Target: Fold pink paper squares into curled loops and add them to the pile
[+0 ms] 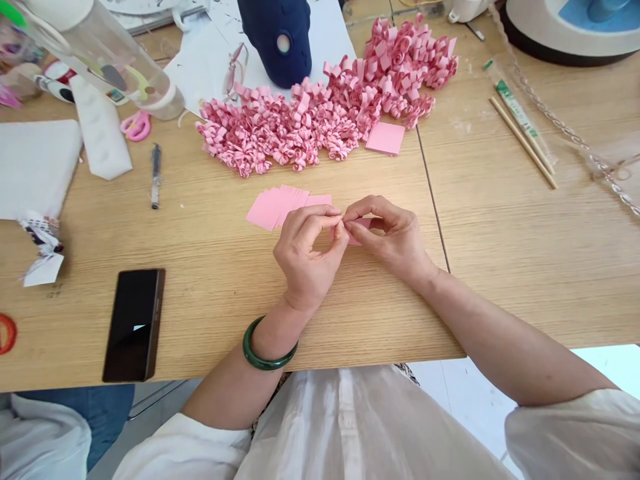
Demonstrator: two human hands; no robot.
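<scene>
My left hand [311,250] and my right hand [389,235] meet fingertip to fingertip above the table, both pinched closed. Whatever they hold between the tips is too small and covered to make out. Just behind and below the fingers shows a piece of pink paper [356,239], partly hidden by them. Fanned pink paper pieces [276,208] lie beside my left hand, on its far side. Farther back stretches a long heap of curled pink paper flowers [300,127], with a square pink paper stack [385,138] at its near edge.
A black phone [133,327] lies at the left near edge, with a pen [155,177] and pink scissors [136,125] beyond. A dark blue bottle [277,40] stands behind the flowers. Wooden sticks [523,143] and a twisted cord [565,123] lie right. A seam [434,200] crosses the tabletop.
</scene>
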